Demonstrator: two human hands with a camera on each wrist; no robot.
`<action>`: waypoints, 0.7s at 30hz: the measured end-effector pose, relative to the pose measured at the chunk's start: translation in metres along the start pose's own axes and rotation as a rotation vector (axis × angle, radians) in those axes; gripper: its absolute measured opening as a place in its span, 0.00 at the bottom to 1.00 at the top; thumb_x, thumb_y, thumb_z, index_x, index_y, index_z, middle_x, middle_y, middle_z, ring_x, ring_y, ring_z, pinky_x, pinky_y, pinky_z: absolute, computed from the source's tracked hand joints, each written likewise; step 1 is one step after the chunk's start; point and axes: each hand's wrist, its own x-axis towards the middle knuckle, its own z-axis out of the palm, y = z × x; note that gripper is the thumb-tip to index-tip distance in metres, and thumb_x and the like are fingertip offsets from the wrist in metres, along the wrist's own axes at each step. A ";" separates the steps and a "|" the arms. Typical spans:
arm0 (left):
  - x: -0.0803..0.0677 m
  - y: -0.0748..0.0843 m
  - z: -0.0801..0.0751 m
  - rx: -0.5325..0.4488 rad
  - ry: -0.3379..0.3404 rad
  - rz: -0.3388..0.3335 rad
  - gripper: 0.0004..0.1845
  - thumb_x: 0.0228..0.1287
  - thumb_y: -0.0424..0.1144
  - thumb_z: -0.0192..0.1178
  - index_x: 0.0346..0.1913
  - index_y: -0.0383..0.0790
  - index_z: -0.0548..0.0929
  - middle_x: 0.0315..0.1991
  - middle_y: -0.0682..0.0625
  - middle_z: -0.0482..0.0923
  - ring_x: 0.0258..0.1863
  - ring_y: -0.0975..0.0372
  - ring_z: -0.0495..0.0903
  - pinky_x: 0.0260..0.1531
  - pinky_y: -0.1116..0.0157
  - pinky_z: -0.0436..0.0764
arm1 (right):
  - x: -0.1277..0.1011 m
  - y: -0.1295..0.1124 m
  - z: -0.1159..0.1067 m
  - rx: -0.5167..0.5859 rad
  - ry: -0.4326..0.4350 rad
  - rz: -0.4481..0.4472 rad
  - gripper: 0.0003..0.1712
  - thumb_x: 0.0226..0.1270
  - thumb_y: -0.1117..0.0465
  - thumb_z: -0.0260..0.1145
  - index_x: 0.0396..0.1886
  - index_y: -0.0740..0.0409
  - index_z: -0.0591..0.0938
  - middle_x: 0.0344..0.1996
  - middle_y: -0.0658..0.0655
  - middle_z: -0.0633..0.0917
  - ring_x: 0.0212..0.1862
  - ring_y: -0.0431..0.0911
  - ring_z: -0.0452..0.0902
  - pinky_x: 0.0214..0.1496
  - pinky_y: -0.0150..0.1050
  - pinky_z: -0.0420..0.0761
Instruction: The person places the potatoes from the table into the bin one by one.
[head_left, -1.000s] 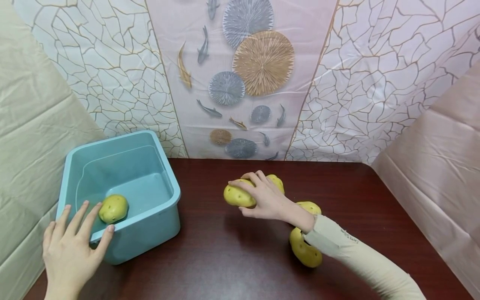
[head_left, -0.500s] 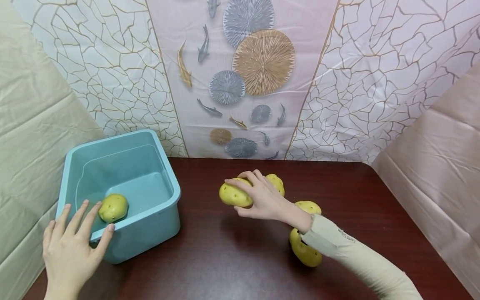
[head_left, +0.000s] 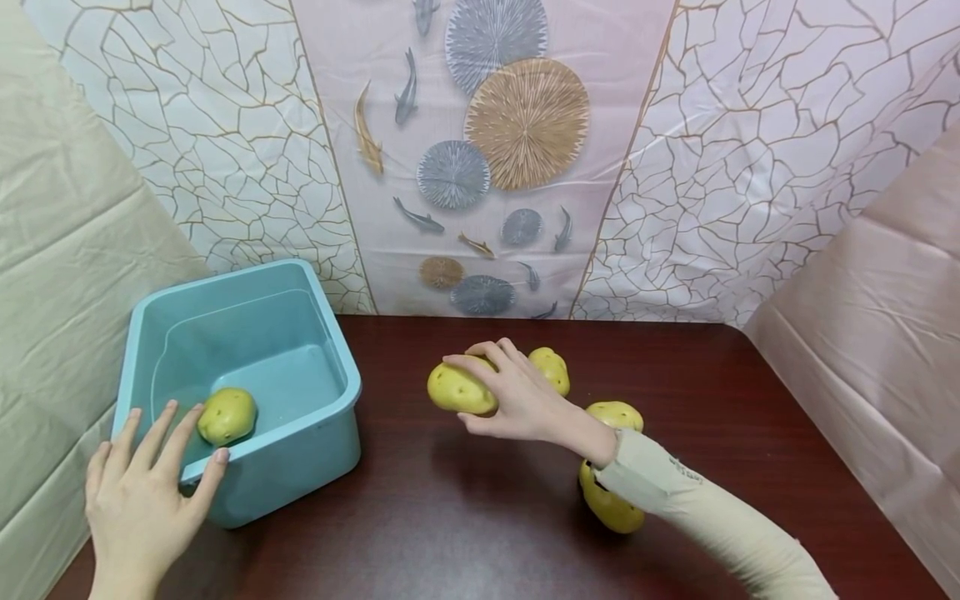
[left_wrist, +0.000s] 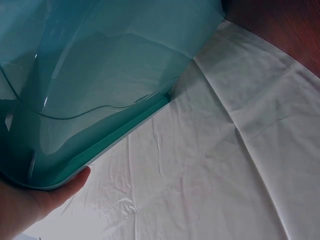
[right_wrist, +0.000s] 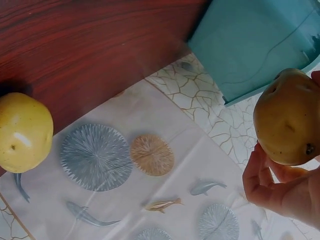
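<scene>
My right hand (head_left: 510,396) grips a yellow potato (head_left: 456,388) just above the dark wooden table; in the right wrist view the same potato (right_wrist: 286,125) sits in my curled fingers (right_wrist: 262,182). My left hand (head_left: 142,492) rests with straight fingers on the near corner of a teal plastic tub (head_left: 300,467), thumb against its outer wall (left_wrist: 65,187). One potato (head_left: 227,416) lies inside the tub by my fingertips. Behind my right hand sits another potato (head_left: 551,368), and two more (head_left: 617,414) (head_left: 606,504) lie beside my forearm.
The table (head_left: 450,517) is backed by a patterned wall sheet with fish and discs (head_left: 487,158). Crumpled cloth panels stand at the left (head_left: 52,250) and right (head_left: 885,333) sides. The tub's near wall (left_wrist: 90,80) fills the left wrist view.
My right hand has carried the potato a little to the left, toward the tub. The left hand and the tub have not moved.
</scene>
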 end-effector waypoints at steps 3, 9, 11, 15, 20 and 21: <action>0.000 -0.001 0.000 0.000 -0.007 -0.001 0.35 0.57 0.65 0.41 0.53 0.41 0.75 0.53 0.34 0.73 0.62 0.42 0.61 0.58 0.40 0.55 | 0.002 -0.002 -0.001 0.008 0.002 0.010 0.36 0.42 0.45 0.66 0.57 0.43 0.70 0.46 0.50 0.74 0.42 0.43 0.65 0.38 0.35 0.68; -0.001 -0.001 0.000 0.005 -0.009 -0.002 0.33 0.58 0.64 0.42 0.53 0.41 0.75 0.53 0.34 0.73 0.63 0.43 0.61 0.58 0.40 0.55 | 0.006 -0.006 -0.002 0.012 0.010 0.020 0.36 0.43 0.44 0.66 0.56 0.44 0.70 0.46 0.50 0.74 0.42 0.43 0.64 0.38 0.35 0.68; -0.001 -0.001 0.000 0.004 -0.009 -0.002 0.33 0.58 0.64 0.42 0.53 0.41 0.75 0.53 0.34 0.73 0.63 0.43 0.61 0.57 0.40 0.55 | 0.007 -0.007 -0.003 0.010 0.014 0.018 0.36 0.43 0.44 0.65 0.56 0.44 0.70 0.46 0.50 0.74 0.42 0.43 0.64 0.39 0.35 0.68; -0.001 -0.001 0.000 0.002 -0.010 -0.003 0.33 0.57 0.64 0.42 0.53 0.41 0.75 0.53 0.34 0.73 0.63 0.43 0.61 0.58 0.40 0.55 | 0.008 -0.008 -0.003 0.009 0.020 0.016 0.35 0.43 0.43 0.65 0.56 0.44 0.70 0.45 0.50 0.74 0.43 0.43 0.65 0.40 0.35 0.69; -0.001 -0.002 0.001 -0.001 -0.011 -0.004 0.33 0.57 0.63 0.43 0.54 0.42 0.75 0.53 0.34 0.73 0.63 0.43 0.61 0.58 0.40 0.55 | 0.011 -0.011 -0.004 0.019 0.023 0.017 0.35 0.44 0.43 0.65 0.56 0.43 0.71 0.45 0.50 0.74 0.43 0.43 0.65 0.39 0.35 0.69; -0.001 -0.002 0.000 -0.001 -0.012 -0.004 0.32 0.57 0.63 0.44 0.54 0.42 0.75 0.53 0.34 0.73 0.63 0.43 0.61 0.58 0.40 0.55 | 0.011 -0.011 -0.004 0.022 0.023 0.016 0.35 0.44 0.43 0.65 0.56 0.43 0.70 0.45 0.50 0.74 0.43 0.43 0.65 0.39 0.35 0.69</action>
